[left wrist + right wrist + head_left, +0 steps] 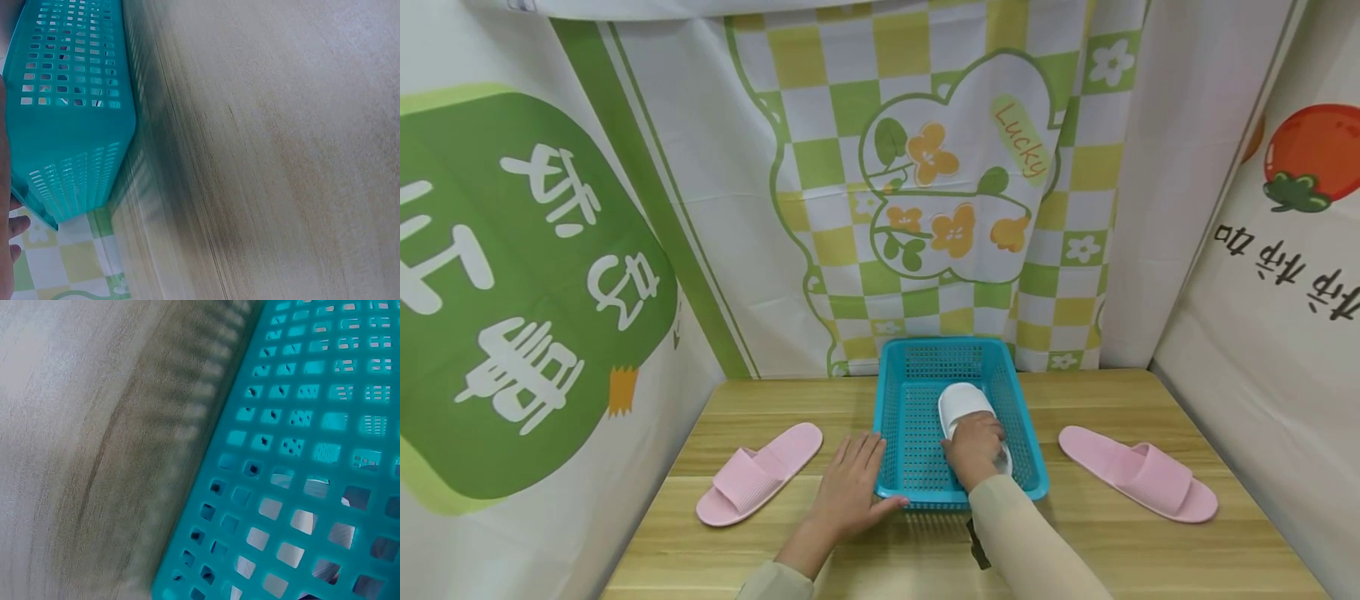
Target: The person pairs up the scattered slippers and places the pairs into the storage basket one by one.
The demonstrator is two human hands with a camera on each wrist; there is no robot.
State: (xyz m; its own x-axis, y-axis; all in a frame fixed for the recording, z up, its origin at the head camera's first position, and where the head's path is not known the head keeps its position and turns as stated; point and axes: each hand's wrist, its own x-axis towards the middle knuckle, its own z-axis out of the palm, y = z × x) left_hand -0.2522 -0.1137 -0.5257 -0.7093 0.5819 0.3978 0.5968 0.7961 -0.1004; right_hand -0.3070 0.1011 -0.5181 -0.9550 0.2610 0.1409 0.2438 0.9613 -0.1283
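A white slipper [964, 403] lies in the right half of a teal plastic basket [891, 354], its toe toward the back. My right hand [976, 446] reaches in over the basket's front rim and grips the slipper around its middle; the palm side is hidden. In the right wrist view, pale parts show through the holes of the basket wall [247, 465]. My left hand [852, 483] rests against the basket's front left corner, fingers extended and thumb along the front rim. At the left wrist view's edge, some left fingertips [19, 225] show beside the basket [69, 131].
One pink slipper [786, 457] lies on the wooden table [842, 400] left of the basket, another pink slipper [1112, 458] to its right. Behind the basket hangs a checked cloth [827, 250]. Printed cloth walls stand on both sides.
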